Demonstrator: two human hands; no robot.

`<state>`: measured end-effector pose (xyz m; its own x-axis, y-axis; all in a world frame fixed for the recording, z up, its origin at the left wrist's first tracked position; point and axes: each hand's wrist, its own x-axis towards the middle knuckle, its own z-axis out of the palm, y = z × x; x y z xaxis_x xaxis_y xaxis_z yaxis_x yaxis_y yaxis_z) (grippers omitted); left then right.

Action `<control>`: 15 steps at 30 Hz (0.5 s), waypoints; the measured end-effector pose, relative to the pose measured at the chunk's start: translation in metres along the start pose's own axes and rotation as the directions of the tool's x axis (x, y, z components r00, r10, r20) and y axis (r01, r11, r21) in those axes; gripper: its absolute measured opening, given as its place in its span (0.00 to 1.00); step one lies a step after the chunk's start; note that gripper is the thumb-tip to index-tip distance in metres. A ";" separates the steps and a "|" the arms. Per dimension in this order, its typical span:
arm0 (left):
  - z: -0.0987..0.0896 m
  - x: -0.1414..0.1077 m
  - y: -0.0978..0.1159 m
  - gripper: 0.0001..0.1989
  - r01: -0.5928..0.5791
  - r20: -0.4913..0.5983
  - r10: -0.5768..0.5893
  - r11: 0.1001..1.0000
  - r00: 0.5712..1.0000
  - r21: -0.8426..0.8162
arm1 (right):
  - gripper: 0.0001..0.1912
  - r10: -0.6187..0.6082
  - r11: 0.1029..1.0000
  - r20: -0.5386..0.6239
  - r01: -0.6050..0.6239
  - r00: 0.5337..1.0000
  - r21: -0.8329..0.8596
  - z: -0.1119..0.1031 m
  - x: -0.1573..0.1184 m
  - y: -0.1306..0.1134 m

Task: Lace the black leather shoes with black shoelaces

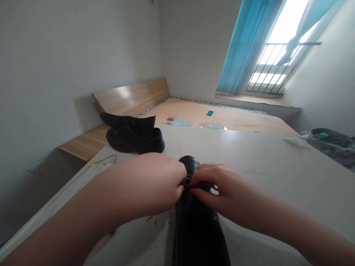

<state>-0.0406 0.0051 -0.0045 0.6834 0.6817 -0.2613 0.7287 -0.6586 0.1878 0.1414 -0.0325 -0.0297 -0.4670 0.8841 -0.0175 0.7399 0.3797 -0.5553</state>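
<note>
Pinches a dark lace [188, 186] between the thumb and fingers of the right hand [222, 184]; grasps the same lace with the curled fingers of the left hand [166, 181], leaving a short stretch between the two. Holds it just over the laced front of a black shoe [201, 232], placed straight ahead on the white table [263, 159], toe pointing away, partly covered by both hands. Has another shoe [133, 142] near the far left edge, side-on, toe to the left, with a black flap [145, 122] above it; cannot tell whether joined or separate. Faces a wooden board [249, 122], a small teal item [210, 113] lying on it, and a blue curtain [238, 51] beside the window [269, 66].
</note>
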 end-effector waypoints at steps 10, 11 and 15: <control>-0.022 0.001 0.017 0.13 -0.214 -0.263 0.101 0.868 0.960 -0.447 | 0.12 0.021 0.900 -0.455 0.182 0.890 0.397 -0.039 -0.014 0.000; -0.022 0.001 0.019 0.14 -0.233 -0.308 0.080 0.833 0.948 -0.502 | 0.12 0.024 0.898 -0.460 0.183 0.888 0.401 -0.040 -0.016 0.001; -0.023 0.004 0.022 0.17 -0.168 -0.436 -0.085 0.844 0.896 -0.510 | 0.17 0.073 0.952 -0.471 0.079 0.879 0.295 -0.048 -0.022 0.008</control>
<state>-0.0207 0.0002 0.0204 0.5696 0.8056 0.1632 0.5222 -0.5080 0.6850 0.1806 -0.0357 0.0059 -0.1284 0.9333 0.3355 0.5248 0.3510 -0.7755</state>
